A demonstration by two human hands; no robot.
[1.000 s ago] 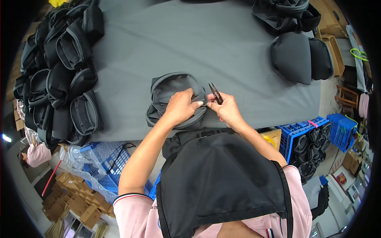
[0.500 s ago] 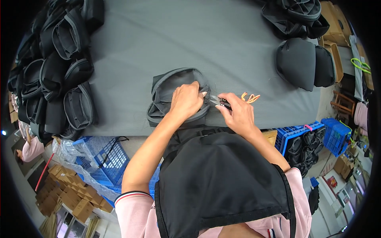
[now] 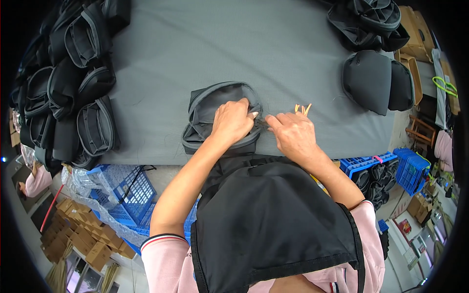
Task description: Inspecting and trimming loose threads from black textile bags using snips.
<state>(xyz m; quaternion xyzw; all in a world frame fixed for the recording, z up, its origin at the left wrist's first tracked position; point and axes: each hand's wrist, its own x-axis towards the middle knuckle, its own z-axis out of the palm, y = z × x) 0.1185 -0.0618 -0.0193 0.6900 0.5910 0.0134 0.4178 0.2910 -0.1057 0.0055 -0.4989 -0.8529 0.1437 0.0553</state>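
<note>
Item: one dark pouch (image 3: 207,110), zip mouth open and facing up, near the front edge of the grey-covered table (image 3: 303,63), between your forearms.

Left hand (image 3: 232,118): clamped on the pouch's right-hand rim, fingers reaching inside, thumb toward the edge. Keep this grip firm and the rim drawn taut, so the cloth offers no loose fold to the blades.

Right hand (image 3: 295,132): thumb and fingers together around what appear to be small snips (image 3: 263,123), mostly covered, tip at the rim. Whether the blades stand apart or meet, you cannot tell from here. Work with the points only, flat along the seam, clear of the zip and your left thumb; a slip could nick the fabric.

Adjuncts: orange loops (image 3: 306,109) just beyond your right knuckles, their attachment unclear.

Surroundings: heaped pouches (image 3: 66,85) along the table's left side; one rounded dark case (image 3: 366,80) at the right, well apart from your hands.
</note>
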